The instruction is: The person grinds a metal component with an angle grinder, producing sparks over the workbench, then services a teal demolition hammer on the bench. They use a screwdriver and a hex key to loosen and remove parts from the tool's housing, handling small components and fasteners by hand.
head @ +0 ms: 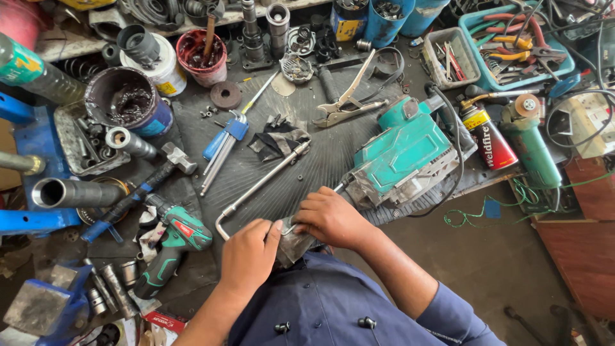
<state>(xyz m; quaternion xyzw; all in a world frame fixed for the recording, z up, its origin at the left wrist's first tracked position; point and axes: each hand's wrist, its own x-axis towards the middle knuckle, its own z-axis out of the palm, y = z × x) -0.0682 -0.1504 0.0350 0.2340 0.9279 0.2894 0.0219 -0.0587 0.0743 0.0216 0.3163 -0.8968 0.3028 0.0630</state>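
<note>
The person wears a dark blue work shirt with 2 small black buttons near 6 o'clock, its sleeves rolled up above the forearms, leaving the left hand (248, 255) and right hand (331, 218) bare.

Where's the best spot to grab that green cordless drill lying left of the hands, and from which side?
Probably the dark handle of the cordless drill, between the green motor body and the foot at the lower left. It lies flat on its side, so come from above; the handle is the narrowest part, and its length looks free of the clutter around it.
</note>
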